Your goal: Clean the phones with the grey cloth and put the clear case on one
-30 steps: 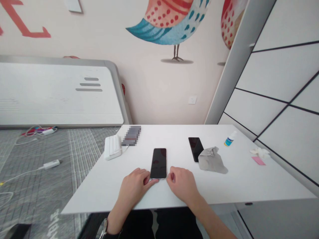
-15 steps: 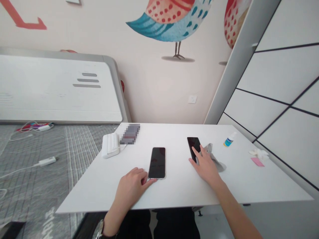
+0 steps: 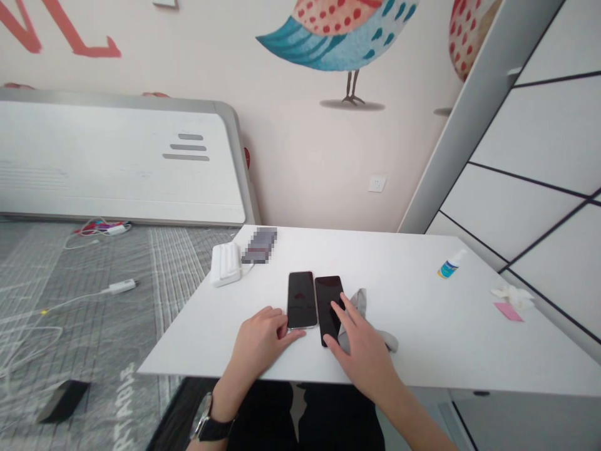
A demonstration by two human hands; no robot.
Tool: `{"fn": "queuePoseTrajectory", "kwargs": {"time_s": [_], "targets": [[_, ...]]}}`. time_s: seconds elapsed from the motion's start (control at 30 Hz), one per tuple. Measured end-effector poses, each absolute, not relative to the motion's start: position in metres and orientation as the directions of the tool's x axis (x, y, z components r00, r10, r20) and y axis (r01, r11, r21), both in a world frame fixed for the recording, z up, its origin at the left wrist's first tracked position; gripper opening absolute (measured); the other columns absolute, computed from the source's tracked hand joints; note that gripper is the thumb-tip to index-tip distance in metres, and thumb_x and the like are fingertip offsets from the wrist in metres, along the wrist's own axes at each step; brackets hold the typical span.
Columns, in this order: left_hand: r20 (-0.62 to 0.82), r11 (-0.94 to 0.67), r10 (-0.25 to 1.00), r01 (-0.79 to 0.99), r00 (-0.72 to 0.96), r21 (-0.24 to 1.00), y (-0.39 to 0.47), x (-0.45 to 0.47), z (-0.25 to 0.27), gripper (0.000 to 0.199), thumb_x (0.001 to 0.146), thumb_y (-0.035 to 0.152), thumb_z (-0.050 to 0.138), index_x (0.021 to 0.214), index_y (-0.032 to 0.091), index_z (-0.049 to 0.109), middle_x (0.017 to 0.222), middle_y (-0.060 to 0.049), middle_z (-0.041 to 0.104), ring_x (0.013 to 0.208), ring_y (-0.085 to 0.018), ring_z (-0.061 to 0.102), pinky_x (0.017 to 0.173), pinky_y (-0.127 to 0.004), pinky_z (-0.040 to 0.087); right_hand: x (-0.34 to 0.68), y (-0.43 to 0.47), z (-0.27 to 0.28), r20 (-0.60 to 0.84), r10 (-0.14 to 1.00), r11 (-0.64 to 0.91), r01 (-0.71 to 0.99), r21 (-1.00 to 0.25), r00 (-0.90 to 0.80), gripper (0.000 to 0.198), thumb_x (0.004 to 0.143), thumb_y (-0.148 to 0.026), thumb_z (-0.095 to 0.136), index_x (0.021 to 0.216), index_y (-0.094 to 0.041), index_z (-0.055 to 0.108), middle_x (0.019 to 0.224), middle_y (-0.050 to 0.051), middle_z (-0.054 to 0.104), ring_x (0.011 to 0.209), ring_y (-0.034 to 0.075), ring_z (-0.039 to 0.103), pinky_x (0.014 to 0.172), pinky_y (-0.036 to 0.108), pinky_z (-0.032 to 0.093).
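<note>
We see two phones side by side in the middle of the frame. Our right hand (image 3: 361,347) lies flat, fingers spread, on the black phone (image 3: 328,307) and the gray cloth (image 3: 370,326). Our left hand (image 3: 263,335) is loosely curled, touching the near end of the silver-edged phone (image 3: 301,299). At right stands a small bottle (image 3: 449,265) on the white table (image 3: 422,338).

small spray bottle (image 3: 449,265) and pink paper (image 3: 508,311) far right on white table (image 3: 422,338), white power strip (image 3: 226,264) at left edge, wall socket (image 3: 376,183), bird painting (image 3: 340,37)
</note>
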State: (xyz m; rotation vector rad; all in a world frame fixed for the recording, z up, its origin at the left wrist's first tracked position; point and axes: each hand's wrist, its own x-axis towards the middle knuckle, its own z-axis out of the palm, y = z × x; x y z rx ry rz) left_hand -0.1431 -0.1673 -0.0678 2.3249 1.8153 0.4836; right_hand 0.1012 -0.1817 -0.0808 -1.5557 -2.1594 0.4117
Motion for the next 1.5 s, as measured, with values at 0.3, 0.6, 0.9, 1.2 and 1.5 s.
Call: {"fn": "queuePoseTrajectory", "kwargs": {"time_s": [0.3,0.6,0.9,1.2,1.5], "targets": [[0.300,-0.399,0.901,0.871,0.313,0.288,-0.175,-0.118,-0.071,0.074,0.082,0.062,0.080,0.141,0.023,0.056,0.153,-0.014,0.056,0.142,-0.035,0.051,0.115,-0.052,0.044,0.158,-0.174,-0.090,0.377,0.895,0.415,0.755,-0.508,-0.238,0.037,0.100,-0.034,0.057,0.136,-0.030,0.066,0.148,0.009,0.060,0.137,0.031,0.056,0.113,0.055,0.050],[0.278,-0.534,0.835,0.821,0.474,0.202,-0.174,-0.105,-0.077,0.066,0.089,0.044,0.079,0.148,0.025,0.057,0.159,-0.015,0.052,0.147,-0.034,0.050,0.117,-0.055,0.047,0.179,-0.163,-0.101,0.474,0.864,0.440,0.715,-0.543,-0.172,0.021,0.101,-0.019,0.051,0.111,-0.025,0.069,0.117,0.010,0.070,0.110,0.029,0.066,0.097,0.052,0.056],[0.381,-0.586,0.774,0.800,0.505,0.129,-0.210,-0.118,-0.078,0.051,0.099,0.030,0.067,0.149,0.026,0.056,0.166,-0.011,0.043,0.153,-0.034,0.041,0.117,-0.059,0.047,0.171,-0.134,-0.058,0.600,0.784,0.538,0.659,-0.526,-0.161,0.017,0.102,-0.023,0.056,0.107,-0.026,0.071,0.118,0.009,0.067,0.114,0.027,0.063,0.101,0.047,0.052],[0.587,-0.487,0.759,0.843,0.281,0.227,-0.264,-0.081,-0.117,0.047,0.101,0.034,0.064,0.148,0.036,0.059,0.148,-0.005,0.062,0.143,-0.022,0.050,0.127,-0.039,0.024,0.118,-0.105,-0.072,0.501,0.723,0.686,0.579,-0.441,-0.475,0.031,0.098,-0.009,0.051,0.119,-0.022,0.070,0.116,0.009,0.073,0.108,0.025,0.071,0.095,0.043,0.060],[0.683,-0.466,0.716,0.828,0.145,0.311,-0.264,-0.070,-0.157,0.044,0.097,0.026,0.066,0.140,0.036,0.066,0.134,-0.003,0.072,0.133,-0.017,0.057,0.125,-0.032,0.019,0.137,-0.114,-0.073,0.251,0.359,0.910,0.278,-0.307,-0.899,0.056,0.108,-0.023,0.048,0.162,-0.019,0.038,0.160,0.011,0.051,0.150,0.021,0.046,0.127,0.044,0.037]]}}
